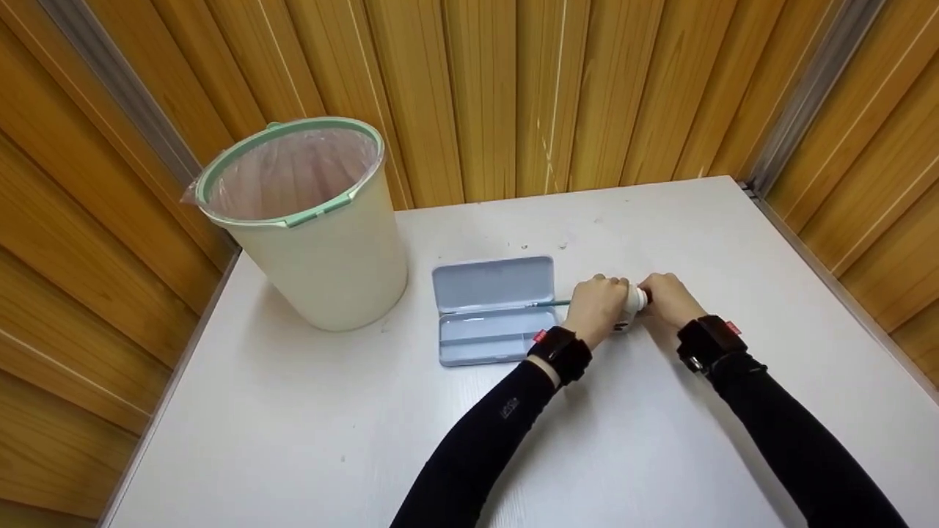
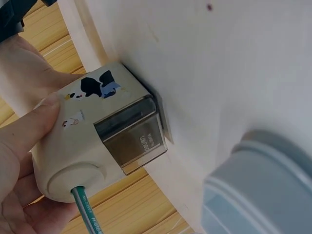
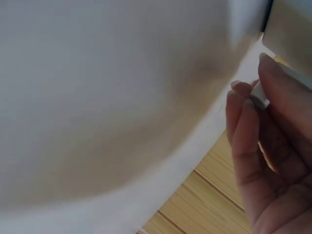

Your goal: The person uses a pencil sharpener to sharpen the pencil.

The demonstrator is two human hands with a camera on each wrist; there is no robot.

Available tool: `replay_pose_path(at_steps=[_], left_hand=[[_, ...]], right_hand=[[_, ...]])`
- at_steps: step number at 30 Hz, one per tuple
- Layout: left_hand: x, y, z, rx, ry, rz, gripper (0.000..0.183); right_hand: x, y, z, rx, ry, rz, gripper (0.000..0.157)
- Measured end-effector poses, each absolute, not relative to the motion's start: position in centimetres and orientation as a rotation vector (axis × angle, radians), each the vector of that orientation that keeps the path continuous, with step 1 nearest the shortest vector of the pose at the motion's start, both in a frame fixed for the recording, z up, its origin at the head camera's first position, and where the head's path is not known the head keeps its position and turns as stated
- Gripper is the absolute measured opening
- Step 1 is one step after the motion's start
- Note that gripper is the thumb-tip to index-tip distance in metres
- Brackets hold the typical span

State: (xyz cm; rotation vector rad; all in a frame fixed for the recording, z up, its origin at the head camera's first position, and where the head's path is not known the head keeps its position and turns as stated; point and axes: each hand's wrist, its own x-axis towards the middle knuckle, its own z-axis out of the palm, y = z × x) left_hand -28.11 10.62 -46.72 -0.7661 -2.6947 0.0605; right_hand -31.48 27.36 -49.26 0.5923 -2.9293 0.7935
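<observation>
At the far left a cream bin point(image 1: 330, 264) stands on the white counter point(image 1: 293, 433), with a pale green rim point(image 1: 331, 205) and a clear, pinkish bag point(image 1: 293, 169) lining it. Wooden wall panels point(image 1: 477, 95) run behind and along both sides. Right of the bin, well apart from it, a pale blue pencil case point(image 1: 495, 286) lies on the counter with its lid laid back and its divided tray facing up. A green pencil point(image 1: 555, 302) reaches over the right part of the case, its other end set in the round hole of a cream sharpener point(image 2: 87, 131). The sharpener is just right of the case, printed with small cartoon figures and fitted with a smoky see-through drawer point(image 2: 139, 146); I cannot tell whether it touches the counter. The left hand point(image 1: 598, 306) has its grip closed around the sharpener, thumb pressed to the body. At the sharpener's right end, the right hand point(image 1: 671, 299) has its grip closed too, pinching a small whitish piece point(image 3: 260, 95) between thumb and fingers. Black sleeves point(image 1: 477, 447) and dark wristbands point(image 1: 711, 343) cover both arms
</observation>
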Motion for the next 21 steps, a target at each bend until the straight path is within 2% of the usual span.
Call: replay_pose_path(at_steps=[8,15,21], left_hand=[[-28.1,10.7,-46.7,-0.761,-2.712,0.041,0.019],[-27.9,10.6,-46.9,-0.734,-2.715,0.069,0.032],[-27.9,10.8,-46.9,-0.715,-2.713,0.088,0.029]], right_hand=[[-30.3,27.5,-49.1,0.564,-2.937,0.802,0.010],[-29.1,27.3,-48.7,0.592,-2.953,0.827,0.010],[-28.2,27.4,-48.4,0.608,-2.990,0.844,0.006]])
